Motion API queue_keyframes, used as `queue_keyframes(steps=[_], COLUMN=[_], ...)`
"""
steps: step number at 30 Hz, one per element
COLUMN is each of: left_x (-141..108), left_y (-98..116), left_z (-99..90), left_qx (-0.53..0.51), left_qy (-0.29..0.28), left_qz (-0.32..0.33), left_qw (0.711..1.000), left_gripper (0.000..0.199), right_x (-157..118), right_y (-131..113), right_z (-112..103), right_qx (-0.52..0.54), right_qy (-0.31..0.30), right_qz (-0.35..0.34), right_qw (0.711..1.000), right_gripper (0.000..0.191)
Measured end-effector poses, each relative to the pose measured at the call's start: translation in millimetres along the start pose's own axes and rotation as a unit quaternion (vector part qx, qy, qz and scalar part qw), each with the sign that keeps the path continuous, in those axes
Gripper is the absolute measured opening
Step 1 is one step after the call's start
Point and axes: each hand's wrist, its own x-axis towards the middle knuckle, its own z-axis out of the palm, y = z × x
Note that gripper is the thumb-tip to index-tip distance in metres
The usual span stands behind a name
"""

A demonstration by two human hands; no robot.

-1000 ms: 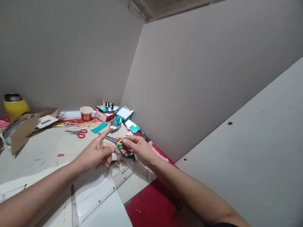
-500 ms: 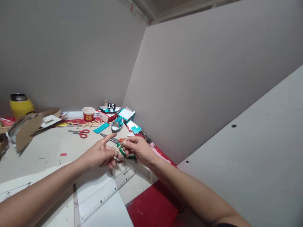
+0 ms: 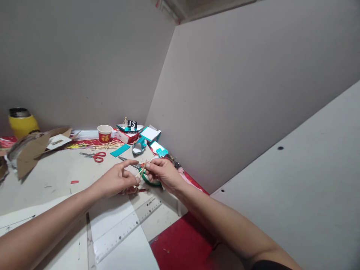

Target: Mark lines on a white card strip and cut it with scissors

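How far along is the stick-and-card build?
Looks done: boat-like model, black flag up, on the red-and-white box. In hand: thin sticks, crossed between left hand and right hand. Apparently left: loose sticks and flat teal strip, both unassembled.

Head view: I look from the person's head, above the table (image 3: 60,170), and this view is the only one I receive.
Facing: forward and down, to the corner between two grey walls (image 3: 239,86).
Near part: both forearms, which enter from below.
Middle distance: left hand (image 3: 119,180) and right hand (image 3: 165,175), little below the centre.
Far part: yellow bottle (image 3: 22,125), at the left side.
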Motion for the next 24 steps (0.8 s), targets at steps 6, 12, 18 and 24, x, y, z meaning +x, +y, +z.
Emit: queue_keyframes(steps=[6, 12, 18, 24], left_x=[-0.2, 1.2, -1.3, 1.7], left_y=[3.3, 2.7, 3.1, -4.2], left_z=[-3.6, 0.6, 6.9, 10.6], left_qx=[0.018, 0.006, 0.008, -0.026], left_qy=[0.0, 0.013, 0.05, 0.098], left_qz=[0.003, 0.012, 0.005, 0.018], left_qw=[1.0, 1.0, 0.999, 0.995], left_gripper=[0.062, 0.051, 0.042, 0.031], right_x=[2.5, 2.7, 4.7, 7.2], right_y=[-0.6, 3.6, 3.0, 4.2], right_z=[-0.8, 2.9, 8.4, 7.1], right_qx=[-0.008, -0.019, -0.03, -0.048], right_qy=[0.002, -0.016, -0.024, -0.025], right_qz=[-0.002, 0.012, -0.005, -0.016], right_qw=[1.0, 1.0, 0.999, 0.998], right_gripper=[0.035, 0.033, 0.034, 0.041])
